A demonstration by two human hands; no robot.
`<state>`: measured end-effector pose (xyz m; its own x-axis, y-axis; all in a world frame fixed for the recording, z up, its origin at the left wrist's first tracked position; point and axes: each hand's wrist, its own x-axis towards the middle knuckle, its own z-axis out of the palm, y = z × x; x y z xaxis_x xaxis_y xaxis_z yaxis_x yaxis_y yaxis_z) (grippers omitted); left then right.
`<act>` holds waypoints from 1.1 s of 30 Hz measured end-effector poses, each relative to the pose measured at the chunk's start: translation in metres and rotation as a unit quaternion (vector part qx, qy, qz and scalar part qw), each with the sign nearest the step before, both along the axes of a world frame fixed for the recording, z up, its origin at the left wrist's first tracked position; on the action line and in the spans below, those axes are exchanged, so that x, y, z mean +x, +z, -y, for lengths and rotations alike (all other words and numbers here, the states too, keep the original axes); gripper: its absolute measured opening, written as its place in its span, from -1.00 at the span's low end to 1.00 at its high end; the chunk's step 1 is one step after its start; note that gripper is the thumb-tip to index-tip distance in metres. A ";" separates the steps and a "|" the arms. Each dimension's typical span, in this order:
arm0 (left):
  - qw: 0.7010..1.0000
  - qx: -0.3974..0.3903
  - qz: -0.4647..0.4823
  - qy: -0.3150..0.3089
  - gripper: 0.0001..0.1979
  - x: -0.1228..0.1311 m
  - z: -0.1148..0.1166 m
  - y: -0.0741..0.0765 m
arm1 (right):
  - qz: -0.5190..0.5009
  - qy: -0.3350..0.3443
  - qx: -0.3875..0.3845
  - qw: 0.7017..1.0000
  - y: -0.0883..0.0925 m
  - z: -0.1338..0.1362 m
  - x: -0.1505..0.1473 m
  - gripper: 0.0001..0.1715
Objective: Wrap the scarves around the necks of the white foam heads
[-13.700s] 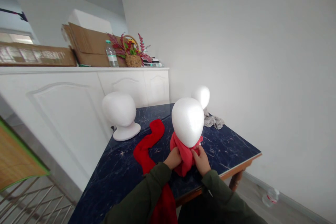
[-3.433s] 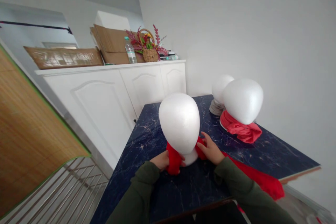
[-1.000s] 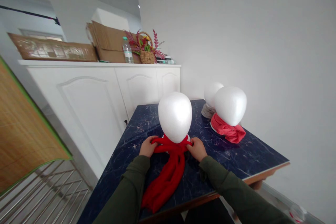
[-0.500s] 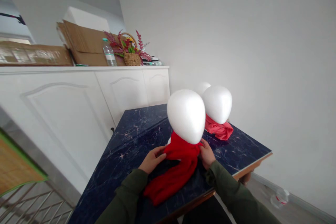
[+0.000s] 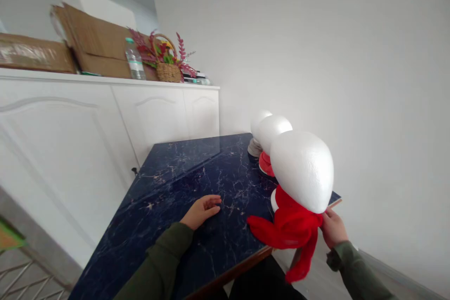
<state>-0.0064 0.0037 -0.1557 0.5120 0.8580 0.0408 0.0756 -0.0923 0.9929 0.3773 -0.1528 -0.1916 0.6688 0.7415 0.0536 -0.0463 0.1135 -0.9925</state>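
Observation:
A white foam mannequin head (image 5: 302, 168) stands at the table's right front, tilted slightly, with a red scarf (image 5: 290, 218) wrapped round its neck. One scarf end lies over the table and another hangs past the edge. My right hand (image 5: 333, 228) grips the scarf at the right of the neck; its fingertips are partly hidden behind the cloth. My left hand (image 5: 201, 211) is over the table to the left, fingers loosely bent and apart from the thumb, holding nothing.
Behind stand a second white head (image 5: 274, 131) with a coral-red cloth (image 5: 266, 164) and a third head (image 5: 259, 122) with a grey cloth (image 5: 255, 147). The dark blue marbled table (image 5: 190, 173) meets a white cabinet (image 5: 161, 112) bearing cardboard, a bottle and a flower basket.
The head with the red scarf has moved right, to the table's right edge. My left hand has let go of the scarf; my right hand has moved right with it. The view has shifted.

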 end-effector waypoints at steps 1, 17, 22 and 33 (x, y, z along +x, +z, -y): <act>1.000 0.000 -0.001 0.004 -0.57 -0.001 -0.001 -0.001 | -0.005 -0.010 0.002 1.000 -0.002 0.000 0.002 -0.52; 0.994 0.052 0.005 0.092 -0.59 -0.008 -0.010 -0.007 | 0.295 -0.268 -0.229 0.888 0.000 -0.023 0.012 -0.70; 0.994 0.054 0.006 0.092 -0.58 -0.008 -0.010 -0.009 | 0.209 -0.228 -0.133 0.942 0.001 -0.014 0.010 -0.66; 0.994 0.046 0.007 0.097 -0.55 -0.008 -0.009 -0.008 | 0.482 -0.199 0.163 0.837 -0.003 0.039 -0.069 -0.51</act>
